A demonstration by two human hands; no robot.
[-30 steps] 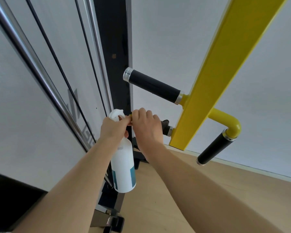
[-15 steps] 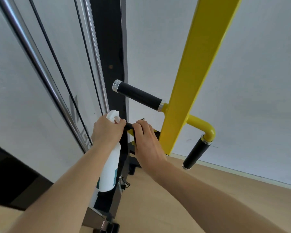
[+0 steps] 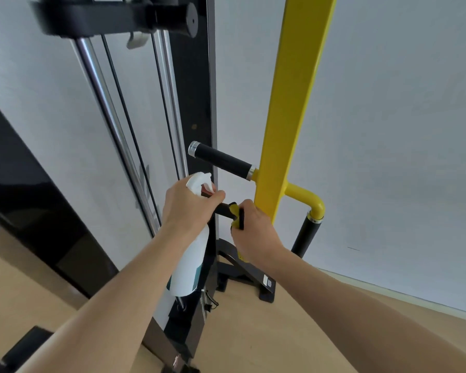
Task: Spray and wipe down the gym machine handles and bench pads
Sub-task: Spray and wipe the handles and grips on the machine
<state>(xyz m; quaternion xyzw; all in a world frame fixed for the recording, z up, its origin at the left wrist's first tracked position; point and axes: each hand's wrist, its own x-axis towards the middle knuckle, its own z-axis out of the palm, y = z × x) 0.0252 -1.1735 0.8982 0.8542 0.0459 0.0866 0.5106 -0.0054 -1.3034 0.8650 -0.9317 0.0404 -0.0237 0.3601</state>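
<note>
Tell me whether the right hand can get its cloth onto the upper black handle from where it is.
Probably yes. The right hand holds the yellow cloth on the lower handle, and the upper black handle juts out bare just above, nothing between them.

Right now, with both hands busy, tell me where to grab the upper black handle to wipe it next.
Wrap the cloth around the middle of the upper black handle, between its chrome end cap and the yellow post. Come from the free left end or from the front: it juts out sideways, clear all round, and the right hand sits just below it.
</note>
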